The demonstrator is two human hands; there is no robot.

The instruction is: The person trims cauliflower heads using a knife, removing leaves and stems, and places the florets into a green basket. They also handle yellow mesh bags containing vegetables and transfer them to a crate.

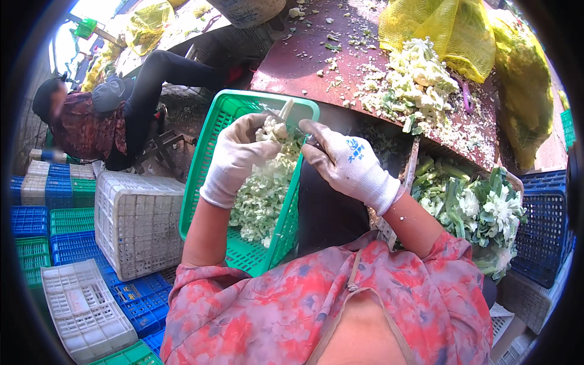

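My left hand (pixel 242 157), in a soiled white knitted glove, holds a cauliflower floret (pixel 273 129) with a pale stalk. Close to its right, my right hand (pixel 340 159), gloved alike, is closed on a small knife (pixel 297 130); the thin blade points towards the floret and is partly blurred. Both hands are over a green plastic crate (pixel 285 242) between my body and the table. Cut cauliflower florets (pixel 262 198) lie in that crate. At the table's near edge rises a heap of cauliflower pieces (pixel 422 86).
The reddish table (pixel 283 68) carries scattered crumbs and yellow mesh bags (pixel 438 34). Cauliflower stems and leaves (pixel 474 200) fill a container at right. White crates (pixel 146 223) and blue crates (pixel 77 246) are stacked at left. A co-worker (pixel 91 123) sits at upper left.
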